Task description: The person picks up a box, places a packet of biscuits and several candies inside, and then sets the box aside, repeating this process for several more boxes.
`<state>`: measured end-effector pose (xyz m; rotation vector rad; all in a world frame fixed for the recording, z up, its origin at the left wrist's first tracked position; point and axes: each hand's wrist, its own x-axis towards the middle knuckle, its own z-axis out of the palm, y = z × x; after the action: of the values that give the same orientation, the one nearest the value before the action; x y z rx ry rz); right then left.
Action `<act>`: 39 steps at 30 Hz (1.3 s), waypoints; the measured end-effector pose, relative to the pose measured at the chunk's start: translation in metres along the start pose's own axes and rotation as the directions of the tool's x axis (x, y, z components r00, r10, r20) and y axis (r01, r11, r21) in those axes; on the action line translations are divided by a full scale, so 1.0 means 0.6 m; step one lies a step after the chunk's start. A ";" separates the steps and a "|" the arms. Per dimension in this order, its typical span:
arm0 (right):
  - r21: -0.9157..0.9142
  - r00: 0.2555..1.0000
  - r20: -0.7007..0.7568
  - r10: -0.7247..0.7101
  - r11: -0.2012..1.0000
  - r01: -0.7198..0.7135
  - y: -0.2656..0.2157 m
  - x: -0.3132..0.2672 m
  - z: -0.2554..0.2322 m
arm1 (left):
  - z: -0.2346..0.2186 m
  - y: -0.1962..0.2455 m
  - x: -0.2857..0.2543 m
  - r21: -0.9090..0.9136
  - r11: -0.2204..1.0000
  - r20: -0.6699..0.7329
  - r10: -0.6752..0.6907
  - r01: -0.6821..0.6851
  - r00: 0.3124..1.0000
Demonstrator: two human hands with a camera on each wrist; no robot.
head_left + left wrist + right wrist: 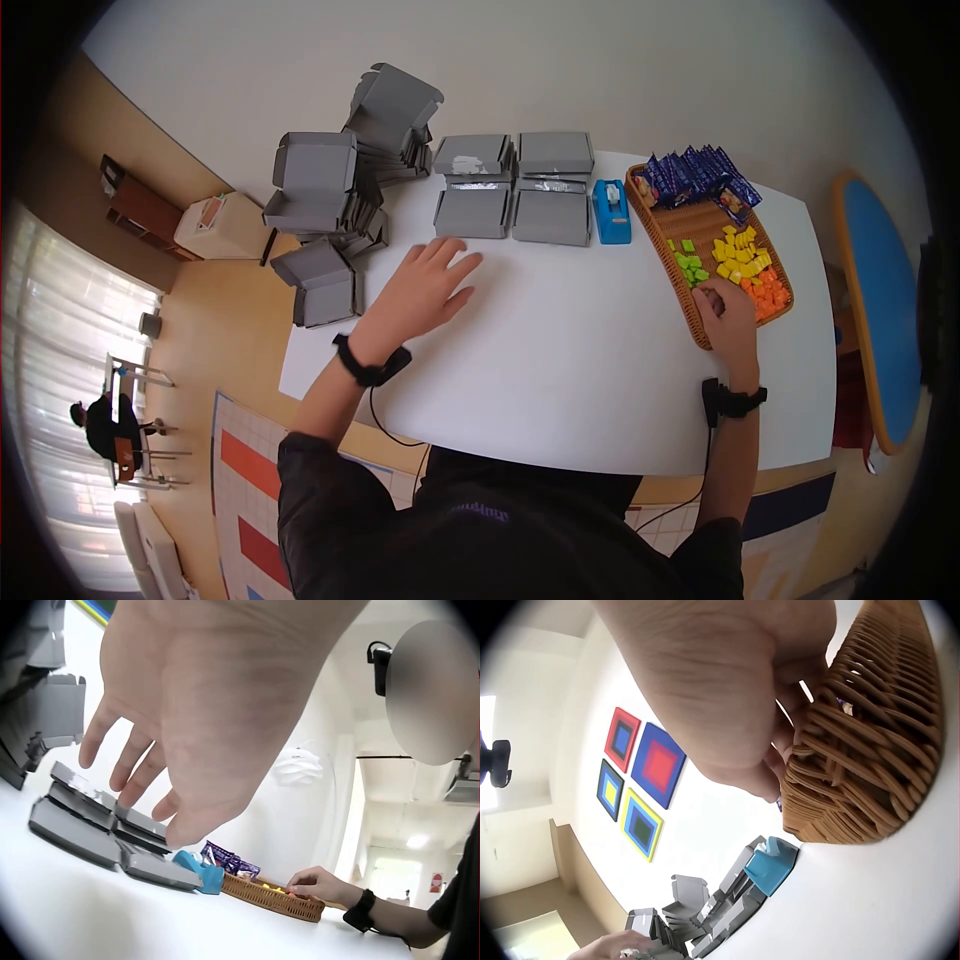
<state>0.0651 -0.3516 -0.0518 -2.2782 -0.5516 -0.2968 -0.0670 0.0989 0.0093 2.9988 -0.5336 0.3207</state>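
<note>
The right hand [728,325] reaches over the near rim of the wicker basket [672,268], its fingertips down beside green candies [690,262], yellow candies [740,250] and orange candies [768,295]. In the right wrist view the basket's wall [870,772] hides those fingertips, so whether they pinch anything is not visible. Blue snack packets [700,175] lie at the basket's far end. The left hand [415,295] hovers above the white table with fingers spread, holding nothing, just in front of closed grey boxes [471,213]. In the left wrist view its palm [202,712] shows empty.
Stacks of open grey boxes [315,180] stand at the table's left. A blue tape dispenser [612,212] sits between the closed boxes and the basket. Cables run from both wrists over the table's near edge [560,465]. A seated person [105,425] is far off at left.
</note>
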 end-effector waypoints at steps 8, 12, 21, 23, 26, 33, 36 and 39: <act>-0.018 1.000 -0.005 0.008 1.000 -0.008 0.005 -0.002 -0.009 | 0.050 -0.209 0.306 0.206 0.965 0.063 -0.181 0.165 0.981; -0.021 1.000 -0.007 0.021 1.000 -0.021 0.008 0.000 -0.009 | 0.102 -0.296 0.343 -0.059 0.956 0.275 -0.262 0.288 0.925; -0.074 0.996 -0.080 -0.050 0.996 0.044 -0.014 -0.004 -0.010 | 0.020 -0.130 0.239 0.052 0.973 0.035 -0.229 0.227 0.973; -0.020 0.998 -0.042 -0.056 0.998 0.055 -0.041 -0.008 -0.013 | 0.022 -0.048 0.201 -0.051 0.988 0.075 -0.139 0.143 0.987; 0.141 0.996 0.074 -0.058 0.989 0.047 -0.082 -0.025 -0.005 | 0.051 0.076 0.162 -0.144 0.989 0.150 0.042 -0.021 0.988; 0.319 0.914 0.386 -0.123 0.948 -0.008 -0.126 -0.044 0.033 | 0.111 0.217 0.166 -0.320 0.941 0.304 0.217 -0.115 0.928; 0.309 0.902 0.422 -0.085 0.950 -0.055 -0.114 -0.041 0.044 | 0.123 0.222 0.158 -0.324 0.934 0.269 0.242 -0.149 0.932; 0.301 0.893 0.445 -0.061 0.950 -0.085 -0.103 -0.042 0.052 | 0.128 0.217 0.153 -0.412 0.905 0.314 0.246 -0.102 0.917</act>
<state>0.0152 -0.2981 -0.0440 -2.0326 -0.7586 0.3228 -0.0137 -0.0622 -0.0406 2.6241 -0.7969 -0.3058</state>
